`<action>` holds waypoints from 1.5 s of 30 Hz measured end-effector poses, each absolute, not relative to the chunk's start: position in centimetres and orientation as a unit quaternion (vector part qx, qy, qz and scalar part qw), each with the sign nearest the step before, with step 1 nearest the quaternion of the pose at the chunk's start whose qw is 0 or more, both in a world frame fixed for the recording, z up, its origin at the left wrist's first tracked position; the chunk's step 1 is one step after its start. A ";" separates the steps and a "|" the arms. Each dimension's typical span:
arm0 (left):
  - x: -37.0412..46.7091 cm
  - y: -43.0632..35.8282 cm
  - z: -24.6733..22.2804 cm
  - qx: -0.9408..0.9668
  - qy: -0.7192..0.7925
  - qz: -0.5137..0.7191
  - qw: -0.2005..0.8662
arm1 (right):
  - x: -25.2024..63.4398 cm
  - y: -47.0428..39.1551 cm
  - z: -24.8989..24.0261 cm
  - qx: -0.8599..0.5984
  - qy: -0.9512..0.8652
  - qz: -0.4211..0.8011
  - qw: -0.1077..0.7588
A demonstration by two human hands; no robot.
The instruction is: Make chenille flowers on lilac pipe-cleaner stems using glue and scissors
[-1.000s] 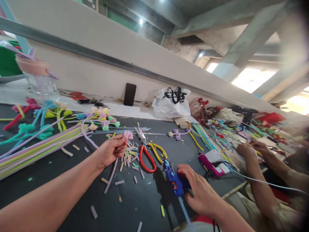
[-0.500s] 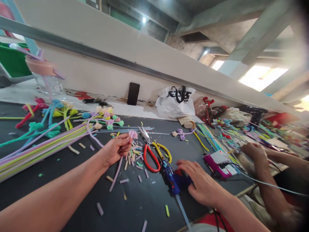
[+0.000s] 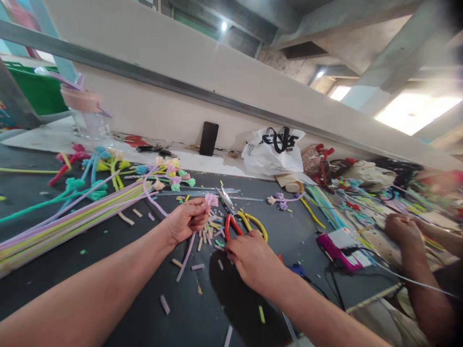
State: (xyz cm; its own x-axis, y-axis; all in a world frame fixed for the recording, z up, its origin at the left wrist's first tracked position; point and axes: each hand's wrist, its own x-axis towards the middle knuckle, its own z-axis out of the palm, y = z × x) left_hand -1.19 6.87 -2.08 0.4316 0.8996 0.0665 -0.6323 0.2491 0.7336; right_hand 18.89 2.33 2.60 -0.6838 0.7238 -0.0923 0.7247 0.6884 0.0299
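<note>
My left hand (image 3: pixel 190 219) pinches a small pale pink-lilac pipe-cleaner flower (image 3: pixel 211 199) between thumb and fingers. A lilac stem (image 3: pixel 186 258) hangs below that hand. My right hand (image 3: pixel 253 258) is closed over the handles of the scissors (image 3: pixel 229 202), one handle red and the other yellow; its fingers hide the lower part of the loops. The blades point away from me, slightly open. Partly hidden behind my right forearm lies a blue glue gun (image 3: pixel 297 270) with a cable. Short cut pieces of pipe cleaner (image 3: pixel 204 235) lie scattered between my hands.
Bundled pipe cleaners (image 3: pixel 83 221) and finished flowers (image 3: pixel 170 173) lie at left. A phone (image 3: pixel 209 139) leans on the partition, near a white bag (image 3: pixel 273 152). At right are a magenta-and-white device (image 3: pixel 342 250) with cables and a co-worker's hands (image 3: pixel 403 229).
My right hand has moved left from beside the glue gun to the scissors' handles. The glue gun is now mostly covered. My left hand still holds the flower; the view has shifted slightly.
</note>
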 end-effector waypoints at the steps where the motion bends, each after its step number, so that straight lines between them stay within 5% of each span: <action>1: -1.2 6.9 -2.1 0.355 0.186 0.496 0.770 | 18.7 2.3 2.5 0.398 0.915 0.007 0.068; 10: -1.1 6.8 -2.1 0.355 0.174 0.489 0.778 | 18.1 0.6 2.6 0.435 0.896 -0.026 0.082; 22: -0.9 6.7 -2.3 0.352 0.164 0.468 0.794 | 17.4 3.6 5.2 0.562 0.722 -0.314 -0.254; 32: -0.6 6.6 -1.9 0.355 0.190 0.477 0.782 | 14.4 5.9 6.1 0.475 0.803 -0.085 -0.349; 45: -0.5 6.2 -1.6 0.359 0.201 0.470 0.781 | 14.0 6.2 4.8 0.475 0.806 -0.007 -0.354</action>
State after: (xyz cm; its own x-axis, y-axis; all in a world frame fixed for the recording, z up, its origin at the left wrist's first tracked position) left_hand -0.45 6.21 -1.63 0.4770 0.8786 0.0242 -0.5907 0.3001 0.7490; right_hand 13.98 6.24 4.76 -0.2979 0.7699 0.5643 0.7599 0.5490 -0.3480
